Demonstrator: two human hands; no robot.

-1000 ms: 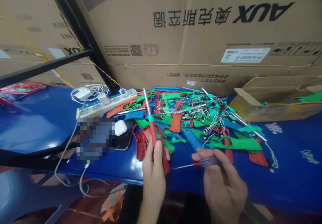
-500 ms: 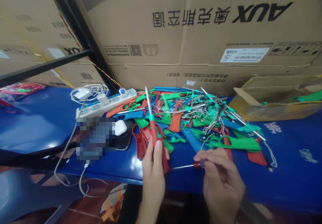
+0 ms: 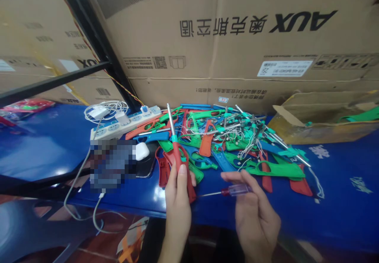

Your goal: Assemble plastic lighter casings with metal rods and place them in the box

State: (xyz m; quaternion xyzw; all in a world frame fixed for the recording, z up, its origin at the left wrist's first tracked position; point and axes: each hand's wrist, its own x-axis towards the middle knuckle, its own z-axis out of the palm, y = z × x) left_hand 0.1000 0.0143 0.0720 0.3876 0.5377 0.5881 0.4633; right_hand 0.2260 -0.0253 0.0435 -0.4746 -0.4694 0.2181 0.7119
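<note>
My left hand is wrapped around the red handle of a long-nosed lighter, its metal tube tilted up and away from me. In my right hand is a screwdriver with a see-through purple and red grip. The fingers are raised off the grip, which rests by the thumb. The thin shaft runs left to the bottom end of the lighter's handle; whether the tip sits in a screw there is too small to tell. Loose red handle shells lie just beyond my left hand.
Behind my hands is a pile of green, blue, red and orange lighter parts with wires. To the left are a power strip, charging cables and a white earbud case. An open carton stands at right; a large cardboard box forms the back.
My right fingers have loosened and lifted, uncovering more of the screwdriver's grip. The lighter and both hands appear slightly further left; the camera view has shifted a little.
</note>
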